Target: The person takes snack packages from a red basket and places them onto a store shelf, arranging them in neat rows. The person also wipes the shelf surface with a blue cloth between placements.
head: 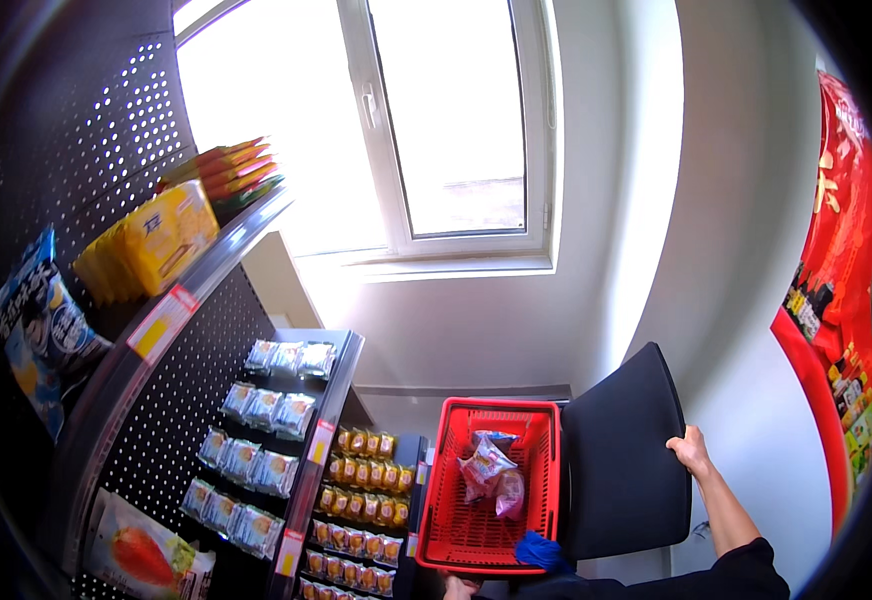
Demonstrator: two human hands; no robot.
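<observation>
My right hand (691, 450) grips the edge of a black chair backrest (623, 457), with the fingers behind it. At the bottom centre my left hand (461, 586) is at the near rim of a red plastic shopping basket (426, 517); the picture's edge cuts it off, and its hold cannot be made out. Several pink and white snack bags (487, 461) lie in the basket. A bundle of blue material (539, 551) hangs over its near right corner. The basket stands directly left of the backrest.
Black perforated store shelves (188, 382) with price tags line the left side, holding yellow packs (169, 232), a blue snack bag (60, 322), silver packets (241, 461) and small golden packets (368, 472). A window (451, 127) is ahead. A red display (848, 225) stands at the right.
</observation>
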